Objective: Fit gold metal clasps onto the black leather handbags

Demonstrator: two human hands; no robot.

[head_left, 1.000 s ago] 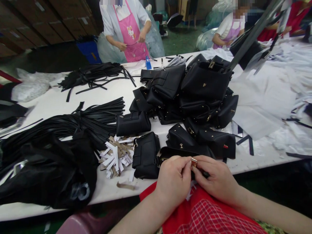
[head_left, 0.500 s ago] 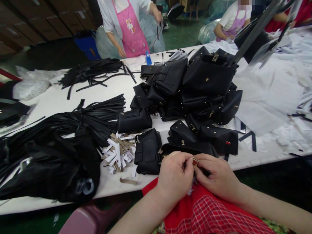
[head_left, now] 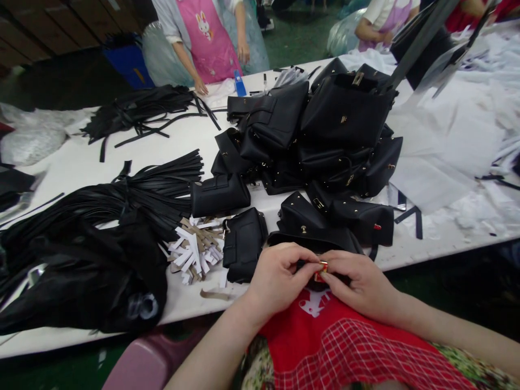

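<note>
"Gold clasp (head_left: 324, 265): where is it sitting?"
"Near the black bag (head_left: 325, 238); left hand (head_left: 278, 276) and right hand (head_left: 359, 277) are pinching it. Light, even pressure is probably steadying it best."

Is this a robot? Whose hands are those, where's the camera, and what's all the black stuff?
There's no robot here, just a person's two bare hands. The camera is worn on that person's head, so you look forward and down, as they do.

The left hand and right hand meet, and their fingers pinch a small red-and-gold piece. It's too small to tell exactly what it is.

On the white table is a pile of black bags, bundled black strips and a heap of white and brown strips. Across it, somebody wears a pink apron.
</note>
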